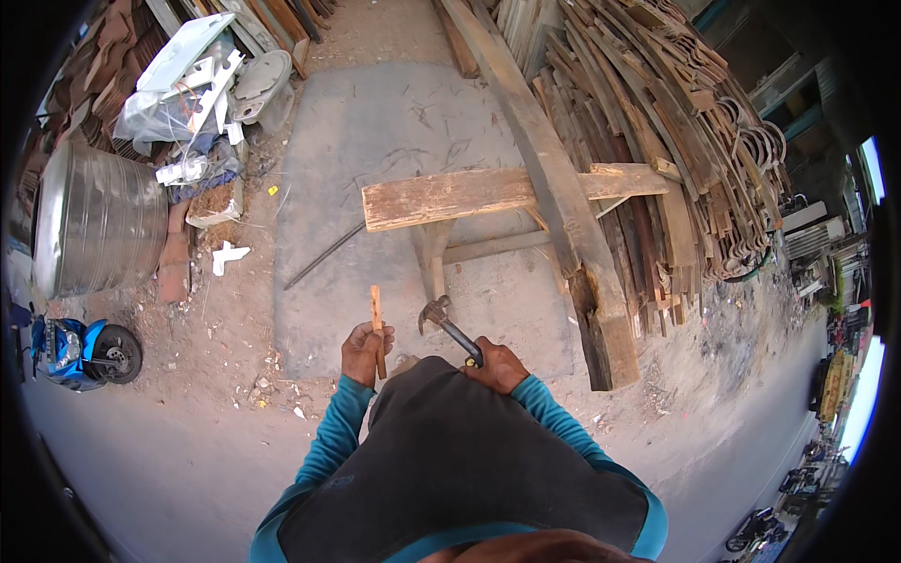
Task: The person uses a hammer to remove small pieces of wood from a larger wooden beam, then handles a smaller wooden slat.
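My left hand (360, 353) is closed around a short, narrow wooden strip (376, 310) that points away from me, its upper end standing clear of the fingers. In my right hand (499, 366) is a claw hammer (456, 334), gripped by its dark handle close to my body, the metal head turned up and to the left. Ahead of both hands a weathered plank (450, 199) lies crosswise on a wooden trestle (432, 249). A long heavy beam (535, 155) slants over the plank; its near end (599, 328) is split and hollowed. Neither hand touches the plank or beam.
Stacked old boards (648, 122) fill the right side. A dark rod (324, 255) leans from the plank to the ground. To the left stand a big metal drum (99, 220), a heap of white plastic scrap (188, 89) and a blue motorbike (80, 352).
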`<state>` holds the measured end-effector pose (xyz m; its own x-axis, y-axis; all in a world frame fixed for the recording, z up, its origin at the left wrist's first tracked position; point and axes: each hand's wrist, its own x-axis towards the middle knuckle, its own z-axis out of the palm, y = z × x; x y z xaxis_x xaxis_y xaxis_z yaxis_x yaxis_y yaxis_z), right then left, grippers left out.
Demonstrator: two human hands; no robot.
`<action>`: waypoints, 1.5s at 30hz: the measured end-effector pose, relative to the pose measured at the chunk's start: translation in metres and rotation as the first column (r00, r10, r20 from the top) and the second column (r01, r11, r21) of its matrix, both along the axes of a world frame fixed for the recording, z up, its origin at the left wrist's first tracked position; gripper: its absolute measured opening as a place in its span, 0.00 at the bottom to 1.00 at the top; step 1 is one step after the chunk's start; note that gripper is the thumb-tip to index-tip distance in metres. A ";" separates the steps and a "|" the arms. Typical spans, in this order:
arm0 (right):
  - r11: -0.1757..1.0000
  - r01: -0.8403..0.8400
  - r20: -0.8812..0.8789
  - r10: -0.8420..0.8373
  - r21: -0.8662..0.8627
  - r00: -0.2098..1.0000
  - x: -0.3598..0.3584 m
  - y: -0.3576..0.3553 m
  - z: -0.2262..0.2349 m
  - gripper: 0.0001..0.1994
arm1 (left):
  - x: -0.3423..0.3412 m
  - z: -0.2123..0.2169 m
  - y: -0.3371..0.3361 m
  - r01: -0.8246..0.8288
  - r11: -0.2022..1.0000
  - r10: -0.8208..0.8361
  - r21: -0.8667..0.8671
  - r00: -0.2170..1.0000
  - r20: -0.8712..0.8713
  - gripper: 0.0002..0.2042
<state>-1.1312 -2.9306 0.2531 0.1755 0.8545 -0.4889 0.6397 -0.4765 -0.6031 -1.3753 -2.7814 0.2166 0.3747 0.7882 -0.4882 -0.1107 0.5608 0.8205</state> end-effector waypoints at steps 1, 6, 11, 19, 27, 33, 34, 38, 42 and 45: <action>1.000 -0.011 0.002 0.011 -0.012 1.000 0.001 0.003 0.001 0.28 | 0.004 0.000 0.008 -0.034 0.999 0.034 0.010 0.999 0.002 0.10; 0.997 0.023 -0.038 -0.020 0.079 0.999 -0.010 0.001 0.010 0.24 | 0.010 0.006 0.027 0.072 0.996 -0.071 0.042 0.997 -0.029 0.10; 0.966 0.175 -0.077 -0.163 0.190 0.984 -0.017 -0.012 0.041 0.24 | 0.018 -0.008 0.015 0.360 0.883 -0.342 0.302 0.933 -0.113 0.17; 0.791 0.462 -0.226 -0.403 0.400 0.887 0.008 -0.050 0.062 0.25 | 0.115 0.058 -0.047 0.758 0.152 -0.607 0.634 0.578 -0.546 0.36; 0.635 0.531 -0.349 -0.401 0.561 0.847 0.071 -0.117 0.074 0.23 | 0.188 0.052 -0.103 0.731 0.173 -0.712 0.660 0.556 -0.429 0.28; 0.456 0.694 -0.429 -0.558 0.558 0.711 0.130 -0.192 0.096 0.15 | 0.278 0.088 -0.147 0.711 0.139 -0.588 0.689 0.619 -0.520 0.27; 0.469 0.676 -0.439 -0.523 0.567 0.731 0.142 -0.204 0.094 0.15 | 0.296 0.092 -0.146 0.690 0.086 -0.536 0.719 0.640 -0.550 0.27; 0.355 0.821 -0.529 -0.635 0.447 0.563 0.180 -0.246 0.092 0.14 | 0.365 0.096 -0.104 0.786 -0.077 -0.131 0.614 0.603 -0.787 0.27; 0.275 0.870 -0.538 -0.697 0.408 0.473 0.198 -0.280 0.097 0.13 | 0.403 0.080 -0.076 0.800 -0.021 -0.044 0.600 0.599 -0.800 0.28; 0.235 0.871 -0.558 -0.690 0.431 0.462 0.203 -0.283 0.085 0.14 | 0.393 0.113 -0.106 0.734 -0.014 -0.218 0.679 0.660 -0.718 0.30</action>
